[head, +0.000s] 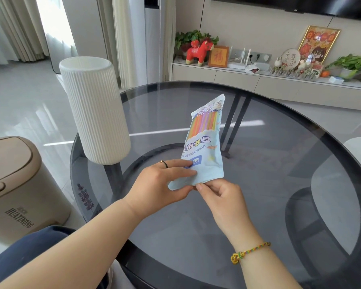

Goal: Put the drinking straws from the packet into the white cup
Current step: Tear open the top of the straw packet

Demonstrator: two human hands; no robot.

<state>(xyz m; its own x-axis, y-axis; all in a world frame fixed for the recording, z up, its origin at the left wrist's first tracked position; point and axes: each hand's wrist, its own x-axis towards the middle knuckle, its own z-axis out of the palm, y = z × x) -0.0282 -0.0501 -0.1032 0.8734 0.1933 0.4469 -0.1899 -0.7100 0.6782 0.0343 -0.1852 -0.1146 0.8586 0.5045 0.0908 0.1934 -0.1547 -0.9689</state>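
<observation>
1. I see the round dark glass worktop (279,163) filling most of the view.
2. A beige lidded bin (19,184) stands on the floor off the worktop's left edge.
3. The tall ribbed white cup (96,109) stands upright near the worktop's left rim, apart from the packet and to its left.
4. The pale blue packet (204,147) is held above the worktop's middle, tilted, with its far end raised.
5. The left hand (161,184) grips the packet's near left corner, fingers across the front, thumb beneath.
6. The right hand (223,199) pinches the packet's near edge just beside it, fingers curled.
7. The coloured straws (204,122) show through the packet's clear window, all inside.
</observation>
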